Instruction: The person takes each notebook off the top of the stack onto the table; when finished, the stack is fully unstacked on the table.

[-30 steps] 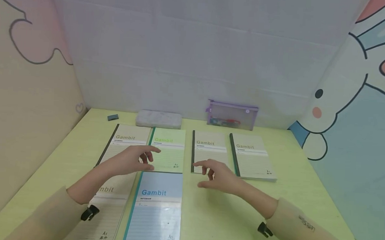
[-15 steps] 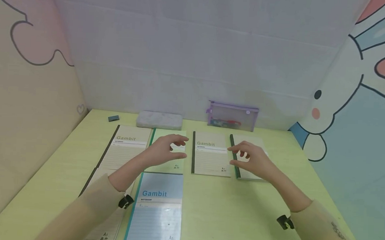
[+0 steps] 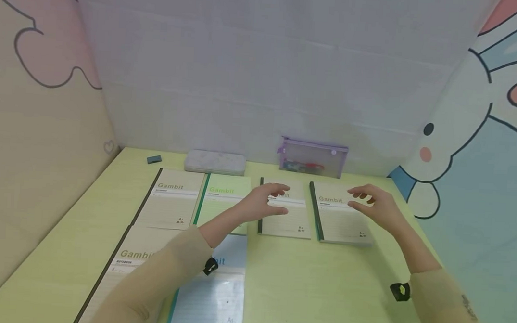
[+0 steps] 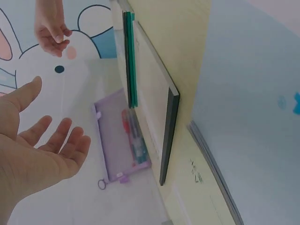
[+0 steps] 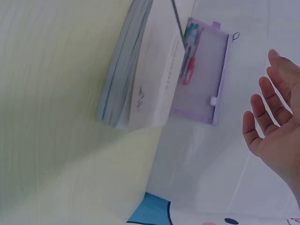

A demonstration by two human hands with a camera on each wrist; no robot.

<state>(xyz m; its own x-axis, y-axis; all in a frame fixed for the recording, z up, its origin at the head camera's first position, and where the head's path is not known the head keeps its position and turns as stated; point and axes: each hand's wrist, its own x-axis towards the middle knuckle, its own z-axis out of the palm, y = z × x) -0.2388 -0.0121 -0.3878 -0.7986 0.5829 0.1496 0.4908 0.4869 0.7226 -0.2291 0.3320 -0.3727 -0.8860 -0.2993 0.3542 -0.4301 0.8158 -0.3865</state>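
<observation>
Several Gambit notebooks lie on the yellow-green desk (image 3: 305,284). My left hand (image 3: 265,203) hovers open over the dark-spined beige notebook (image 3: 287,220), fingers relaxed, holding nothing; the left wrist view shows its empty palm (image 4: 42,150). Further right, my right hand (image 3: 375,203) floats open above the thick green-spined notebook stack (image 3: 340,223), also empty (image 5: 274,126). Behind both stands a purple transparent pencil pouch (image 3: 312,157) against the wall, seen too in the wrist views (image 4: 123,140) (image 5: 201,79).
Left of my hands lie a green notebook (image 3: 224,196) and a beige one (image 3: 172,198); nearer me lie a blue notebook (image 3: 211,299) and another beige one (image 3: 124,266). A grey pencil case (image 3: 215,162) and a small eraser (image 3: 154,159) sit at the back. Panels wall the desk on three sides.
Both hands have moved forward and to the right: the left from the green notebook to the dark-spined beige one, the right from the desk front to above the right stack. Nothing was picked up.
</observation>
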